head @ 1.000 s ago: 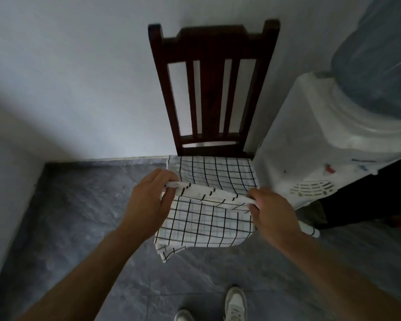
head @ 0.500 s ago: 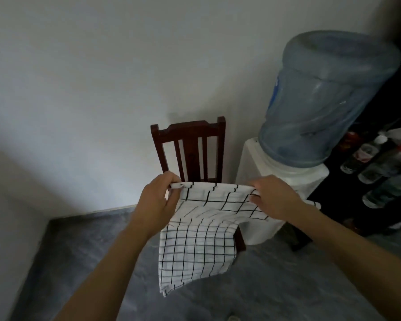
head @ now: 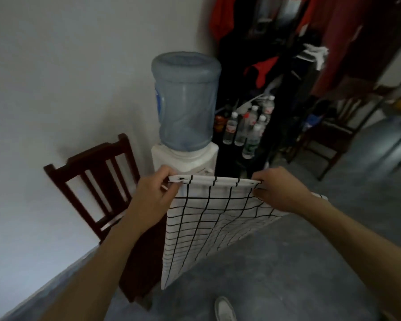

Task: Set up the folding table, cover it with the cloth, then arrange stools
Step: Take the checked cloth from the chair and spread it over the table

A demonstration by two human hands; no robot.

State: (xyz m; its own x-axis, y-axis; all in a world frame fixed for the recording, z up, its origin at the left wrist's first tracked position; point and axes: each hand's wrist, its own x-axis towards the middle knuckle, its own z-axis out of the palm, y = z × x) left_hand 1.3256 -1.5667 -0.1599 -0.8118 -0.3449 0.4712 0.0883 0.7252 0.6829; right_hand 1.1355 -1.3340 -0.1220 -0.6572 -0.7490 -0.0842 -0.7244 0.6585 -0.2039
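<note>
Against the white wall at left, a dark wooden chair [head: 95, 188]. Just right of it, left hand [head: 153, 198] pinching one top corner of the white cloth [head: 208, 218] with black grid lines. Behind, a water dispenser [head: 185, 156] bearing a blue bottle [head: 185, 100]. Cloth held up in the air, hanging down over the grey floor [head: 287, 274]. Right hand [head: 280, 188] clamped on the opposite corner. Farther right, plastic bottles [head: 248, 126] on dark shelving.
</note>
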